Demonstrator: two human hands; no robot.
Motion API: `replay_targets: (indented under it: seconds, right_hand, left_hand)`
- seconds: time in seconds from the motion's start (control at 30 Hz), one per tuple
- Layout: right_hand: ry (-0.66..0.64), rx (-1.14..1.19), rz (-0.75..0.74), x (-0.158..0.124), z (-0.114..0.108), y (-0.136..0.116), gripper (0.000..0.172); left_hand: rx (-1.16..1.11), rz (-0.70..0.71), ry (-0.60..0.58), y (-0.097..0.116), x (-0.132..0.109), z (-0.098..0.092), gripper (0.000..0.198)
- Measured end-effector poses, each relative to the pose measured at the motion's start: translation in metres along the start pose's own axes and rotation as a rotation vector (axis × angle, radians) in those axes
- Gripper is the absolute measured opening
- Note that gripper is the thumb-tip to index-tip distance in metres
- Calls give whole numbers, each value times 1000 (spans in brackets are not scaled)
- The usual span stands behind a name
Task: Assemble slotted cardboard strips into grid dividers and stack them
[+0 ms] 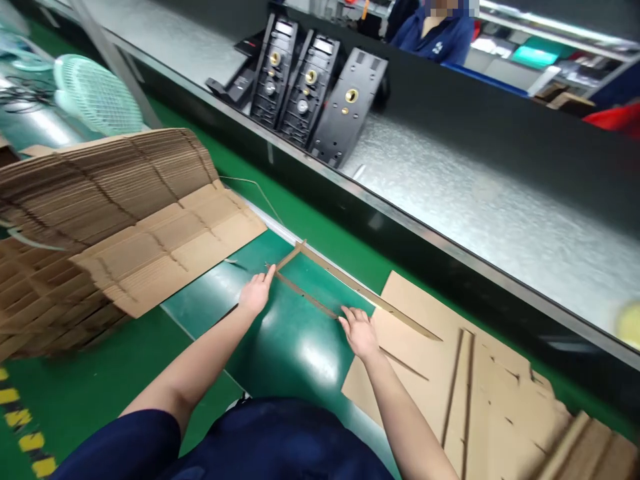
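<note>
On the green tabletop point(295, 343), narrow cardboard strips stand on edge, joined near their left ends. A short cross strip point(289, 259) links the long far strip point(345, 280) and the long near strip point(310, 298). My left hand point(256, 295) is closed at the left end of the near strip, its index finger laid by the corner joint. Farther right along that same strip, my right hand point(360, 332) grips it with bent fingers; its thumb is partly hidden. The right ends of both long strips reach over a flat cardboard sheet point(400, 300).
A thick stack of folded cardboard point(175, 233) leans at the left. More cardboard pieces point(505, 400) lie at the right. Beyond the table runs a conveyor point(480, 200) carrying several black housings point(310, 87). A person in dark blue point(433, 37) is across it. A green fan point(100, 93) stands far left.
</note>
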State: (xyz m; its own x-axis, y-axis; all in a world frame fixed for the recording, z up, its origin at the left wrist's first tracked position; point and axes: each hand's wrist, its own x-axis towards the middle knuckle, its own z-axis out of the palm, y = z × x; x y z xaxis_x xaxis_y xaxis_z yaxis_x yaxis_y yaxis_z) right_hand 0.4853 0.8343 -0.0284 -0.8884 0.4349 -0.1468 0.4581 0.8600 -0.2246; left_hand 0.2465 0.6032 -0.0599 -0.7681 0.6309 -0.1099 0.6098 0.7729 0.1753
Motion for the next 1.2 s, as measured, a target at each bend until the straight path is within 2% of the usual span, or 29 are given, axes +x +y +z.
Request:
replay_targets:
  seconds: [0.07,0.13,0.17,0.23,0.3,0.33,0.43,0.57,0.63,0.7,0.77,0.83,0.9,1.03,1.1,1.13,1.2]
  right_hand:
    - [150,19,50,-24,0,16,44]
    - [278,0,255,-57,-2,48,43]
    - [322,-27,426,-77,-3,68,44]
    - [327,-75,856,-122,-5,110,50]
    - [247,-72,1220,-167,-5,148,59]
    - [198,-49,1334,-186,-4,163,63]
    - [115,32,1452,-223,1,189,69]
    - [91,57,1460,-235,3,194,60]
    - [115,25,1438,-237,-3,191,60]
    - [206,-40,1356,-238,-13,189,63]
    - [318,-91,1155,-229,-24,187,65]
    - [290,-71,933,-206,-33,172,66]
    - [162,-8,663,-176,-38,133,63]
    - [-90,192,19,-126,-33,10,51]
    - [-169,192,-150,-108,-24,-41,48]
    - [-202,173,-198,-101,-20,-58,47]
    - [-258,109,-239,-90,-11,-78,47]
  left_hand:
    - [18,-4,-11,1,-4,-5,79]
    - [50,-23,-1,1,-8,-12,74]
    - [61,-36,31,2,-11,-15,70]
    - [74,-73,89,1,-23,-22,65]
    - [84,-113,120,-4,-43,-27,62]
    - [91,-143,121,-8,-56,-29,60]
    - [97,-261,88,-28,-93,-28,58]
    - [50,-295,4,-58,-120,-14,61]
    - [26,-274,-11,-64,-124,-6,59]
    - [-8,-254,-4,-65,-127,0,52]
    - [-61,-250,15,-63,-126,5,46]
    - [-113,-238,53,-64,-121,10,41]
    - [-149,-228,115,-67,-117,15,39]
    - [-174,-238,181,-70,-117,22,37]
    - [-192,-235,206,-70,-118,23,37]
    - [-202,-233,218,-69,-118,23,37]
    - [-234,-227,248,-69,-117,23,39]
